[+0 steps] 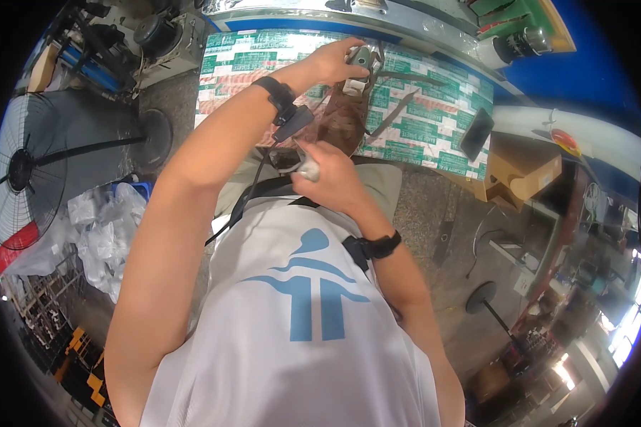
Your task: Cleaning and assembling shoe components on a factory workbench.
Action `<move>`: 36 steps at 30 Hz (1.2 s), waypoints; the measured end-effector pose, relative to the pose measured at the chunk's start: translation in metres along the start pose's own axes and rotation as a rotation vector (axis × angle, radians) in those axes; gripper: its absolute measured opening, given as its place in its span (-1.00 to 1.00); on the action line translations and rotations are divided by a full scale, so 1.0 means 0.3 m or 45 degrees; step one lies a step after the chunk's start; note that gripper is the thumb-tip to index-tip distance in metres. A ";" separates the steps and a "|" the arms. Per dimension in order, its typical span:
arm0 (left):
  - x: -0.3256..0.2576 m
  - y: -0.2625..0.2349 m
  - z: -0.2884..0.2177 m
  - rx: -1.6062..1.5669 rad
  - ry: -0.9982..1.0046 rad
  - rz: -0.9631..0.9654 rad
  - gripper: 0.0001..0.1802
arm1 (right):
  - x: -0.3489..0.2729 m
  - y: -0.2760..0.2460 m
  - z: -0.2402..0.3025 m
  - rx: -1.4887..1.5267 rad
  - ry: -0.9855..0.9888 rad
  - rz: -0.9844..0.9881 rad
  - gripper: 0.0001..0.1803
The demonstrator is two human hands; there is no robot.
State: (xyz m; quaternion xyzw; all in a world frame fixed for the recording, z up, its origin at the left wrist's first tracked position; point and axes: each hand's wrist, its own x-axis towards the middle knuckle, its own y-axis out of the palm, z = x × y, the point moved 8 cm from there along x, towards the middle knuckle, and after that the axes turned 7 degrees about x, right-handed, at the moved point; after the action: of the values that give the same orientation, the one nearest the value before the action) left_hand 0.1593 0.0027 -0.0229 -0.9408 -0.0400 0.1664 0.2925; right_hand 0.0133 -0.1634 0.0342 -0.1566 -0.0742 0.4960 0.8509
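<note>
A brown leather-like piece (340, 127) lies lengthwise on the table in front of me, its near end by the table's front edge. At its far end my left hand (332, 62) is closed, thumb and fingers around a grey-green block (363, 57) with a dark round spot. Dark straps (394, 114) spread out to the right of the brown piece. Close to my body, by the near edge, my right hand (332, 176) is closed on a pale rounded thing (309, 169); its kind I cannot make out.
Green and white printed tape covers the table (242, 67). A dark phone-like slab (477, 134) lies at its right side, with an open cardboard box (523, 174) beyond. Left stand a fan (21, 169) and clear plastic bags (110, 231). A black-and-silver cylinder (527, 44) is at back right.
</note>
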 end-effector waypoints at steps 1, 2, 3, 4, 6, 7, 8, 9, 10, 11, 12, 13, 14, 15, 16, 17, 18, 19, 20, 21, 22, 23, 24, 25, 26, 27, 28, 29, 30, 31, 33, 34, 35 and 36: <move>-0.001 0.010 0.011 -0.018 -0.021 0.026 -0.07 | -0.025 -0.029 -0.012 -0.004 0.002 0.002 -0.31; 0.009 0.007 0.014 -0.023 -0.020 0.026 -0.07 | -0.054 -0.093 -0.050 -0.004 0.111 -0.098 -0.29; 0.019 0.010 0.019 0.007 0.038 0.015 -0.01 | -0.089 -0.145 -0.082 -0.003 0.223 -0.190 -0.27; 0.026 0.017 0.010 0.038 0.101 0.009 0.05 | -0.104 -0.176 -0.094 -0.008 0.231 -0.187 -0.27; 0.027 0.033 0.019 0.061 0.087 -0.039 0.10 | -0.119 -0.289 -0.092 0.079 0.171 -0.529 -0.24; 0.029 0.030 0.022 0.093 0.074 -0.090 0.15 | -0.103 -0.301 -0.089 0.077 0.172 -0.533 -0.24; 0.027 0.032 0.029 0.079 0.058 -0.111 0.16 | -0.079 -0.317 -0.081 0.000 0.167 -0.527 -0.22; 0.024 0.031 0.015 0.083 0.064 -0.100 0.16 | -0.060 -0.327 -0.075 -0.075 0.167 -0.528 -0.20; 0.023 0.033 0.007 0.070 0.045 -0.067 0.14 | -0.045 -0.333 -0.097 -0.072 0.172 -0.538 -0.20; 0.022 0.036 -0.002 0.058 0.024 -0.034 0.12 | -0.028 -0.331 -0.106 -0.232 0.107 -0.518 -0.18; 0.023 0.036 0.005 0.059 0.021 -0.036 0.12 | -0.009 -0.321 -0.091 -0.392 0.035 -0.482 -0.16; 0.023 0.035 0.012 0.052 0.011 -0.054 0.10 | -0.015 -0.321 -0.087 -0.390 0.034 -0.479 -0.16; 0.025 0.033 0.021 0.046 0.002 -0.071 0.08 | -0.028 -0.305 -0.083 -0.497 0.072 -0.397 -0.17; 0.025 0.034 0.033 0.042 -0.004 -0.074 0.08 | -0.050 -0.288 -0.072 -0.606 0.111 -0.309 -0.18; 0.029 0.030 0.040 0.042 0.008 -0.092 0.07 | -0.091 -0.285 -0.044 -0.607 0.113 -0.303 -0.18; 0.032 0.029 0.045 0.042 0.021 -0.111 0.06 | -0.141 -0.275 -0.018 -0.533 0.139 -0.276 -0.16; 0.034 0.030 0.035 0.043 0.023 -0.110 0.06 | -0.183 -0.269 -0.002 -0.458 0.163 -0.255 -0.13; 0.031 0.032 0.024 0.069 0.034 -0.105 0.06 | -0.215 -0.263 0.008 -0.462 0.168 -0.255 -0.13; 0.029 0.033 0.012 0.097 0.045 -0.100 0.05 | -0.242 -0.257 0.014 -0.390 0.165 -0.267 -0.14; 0.029 0.040 0.018 0.096 0.044 -0.092 0.05 | -0.257 -0.250 0.014 -0.311 0.166 -0.280 -0.14; 0.029 0.042 0.026 0.071 0.039 -0.088 0.05 | -0.249 -0.249 0.004 -0.308 0.174 -0.283 -0.14; 0.029 0.044 0.032 0.047 0.034 -0.085 0.05 | -0.225 -0.262 -0.015 -0.245 0.183 -0.341 -0.15; 0.031 0.047 0.034 0.053 0.036 -0.080 0.05 | -0.201 -0.275 -0.037 -0.181 0.187 -0.400 -0.15; 0.031 0.048 0.032 0.024 0.055 -0.073 0.06 | -0.172 -0.276 -0.058 -0.175 0.188 -0.408 -0.15; 0.028 0.051 0.030 -0.006 0.074 -0.067 0.06 | -0.143 -0.286 -0.071 -0.223 0.154 -0.461 -0.16; 0.030 0.049 0.030 0.000 0.077 -0.070 0.06 | -0.110 -0.300 -0.075 -0.275 0.114 -0.511 -0.17; 0.029 0.053 0.033 0.001 0.063 -0.069 0.08 | -0.084 -0.301 -0.073 -0.289 0.078 -0.493 -0.17; 0.028 0.056 0.038 0.000 0.048 -0.068 0.09 | -0.072 -0.298 -0.083 -0.287 0.074 -0.495 -0.17; 0.026 0.057 0.037 0.000 0.049 -0.072 0.09 | -0.060 -0.291 -0.086 -0.348 0.054 -0.471 -0.18; 0.024 0.054 0.039 0.026 0.043 -0.102 0.09 | -0.053 -0.285 -0.086 -0.410 0.036 -0.445 -0.18; 0.027 0.043 0.057 0.045 0.028 -0.141 0.10 | -0.085 -0.280 -0.063 -0.538 0.110 -0.401 -0.17; 0.032 0.039 0.064 0.021 0.060 -0.149 0.10 | -0.120 -0.270 -0.048 -0.664 0.190 -0.358 -0.16; 0.033 0.039 0.073 -0.003 0.091 -0.159 0.09 | -0.167 -0.261 -0.038 -0.668 0.188 -0.344 -0.16; 0.026 0.039 0.051 -0.007 0.093 -0.157 0.09 | -0.230 -0.265 -0.048 -0.574 0.224 -0.363 -0.14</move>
State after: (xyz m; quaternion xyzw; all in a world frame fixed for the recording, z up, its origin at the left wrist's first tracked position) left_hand 0.1611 0.0026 -0.0435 -0.9428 -0.0875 0.1136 0.3009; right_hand 0.0483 -0.2624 0.0498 -0.3725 -0.1298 0.3267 0.8588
